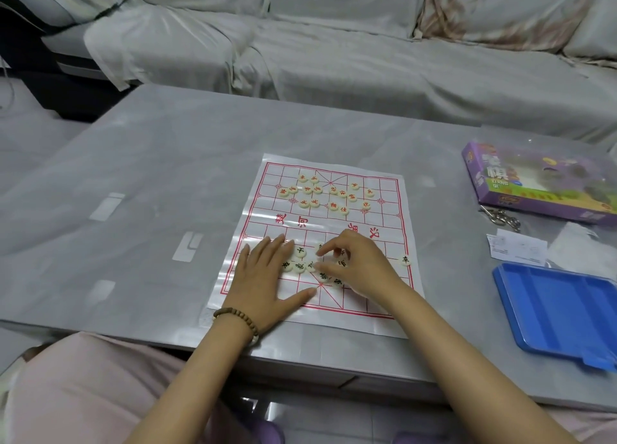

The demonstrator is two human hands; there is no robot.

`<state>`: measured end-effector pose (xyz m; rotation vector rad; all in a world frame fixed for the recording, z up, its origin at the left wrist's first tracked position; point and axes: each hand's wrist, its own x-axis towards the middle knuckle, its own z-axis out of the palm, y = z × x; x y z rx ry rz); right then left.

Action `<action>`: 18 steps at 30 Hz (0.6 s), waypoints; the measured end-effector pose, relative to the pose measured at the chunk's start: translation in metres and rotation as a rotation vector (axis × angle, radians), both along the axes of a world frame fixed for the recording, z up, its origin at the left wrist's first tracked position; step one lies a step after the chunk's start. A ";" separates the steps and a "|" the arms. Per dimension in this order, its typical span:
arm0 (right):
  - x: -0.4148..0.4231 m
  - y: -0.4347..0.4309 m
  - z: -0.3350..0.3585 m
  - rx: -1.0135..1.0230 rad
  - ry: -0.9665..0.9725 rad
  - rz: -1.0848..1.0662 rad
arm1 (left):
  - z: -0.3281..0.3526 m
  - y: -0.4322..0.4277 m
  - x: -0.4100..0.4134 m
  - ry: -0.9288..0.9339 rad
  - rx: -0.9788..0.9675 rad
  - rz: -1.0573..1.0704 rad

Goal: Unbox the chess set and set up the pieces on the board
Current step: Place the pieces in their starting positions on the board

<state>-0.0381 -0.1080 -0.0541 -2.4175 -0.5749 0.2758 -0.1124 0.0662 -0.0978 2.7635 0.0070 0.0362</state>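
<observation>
A white plastic board sheet [334, 223] with a red grid lies on the grey table. Several cream discs with red characters [329, 193] are scattered on its far half. Cream discs with black characters [300, 263] cluster on the near half, and one lone black-character disc [405, 260] sits near the right edge. My left hand [267, 276] lies flat on the near left of the sheet, fingers straight beside the cluster. My right hand [357, 263] hovers over the cluster with fingers curled, its fingertips pinching a black-character disc [319, 250].
The purple game box [534, 186] lies at the table's right side. A blue plastic tray [561, 310] sits near the right front edge. Papers [517, 248] and a metal key ring [500, 216] lie between them. A covered sofa [334, 42] stands beyond the table.
</observation>
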 end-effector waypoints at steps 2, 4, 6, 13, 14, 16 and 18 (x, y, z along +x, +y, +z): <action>-0.001 0.008 0.000 -0.048 -0.024 0.023 | 0.000 0.000 0.000 0.005 0.002 0.003; 0.000 0.011 -0.001 -0.079 -0.045 0.035 | -0.001 0.000 0.001 0.010 0.010 0.005; 0.000 0.013 -0.002 -0.089 -0.059 0.036 | -0.002 0.000 0.001 0.013 0.013 0.007; 0.004 -0.008 0.006 0.042 -0.200 -0.098 | -0.001 0.001 0.001 -0.013 -0.052 0.000; 0.009 -0.019 0.007 0.077 -0.217 -0.163 | 0.000 0.002 0.001 -0.007 -0.047 -0.004; 0.019 -0.041 0.005 0.062 -0.236 -0.270 | 0.004 0.003 0.004 0.009 -0.011 -0.020; 0.024 -0.057 0.000 -0.005 -0.224 -0.323 | 0.007 0.000 0.010 0.012 0.014 -0.042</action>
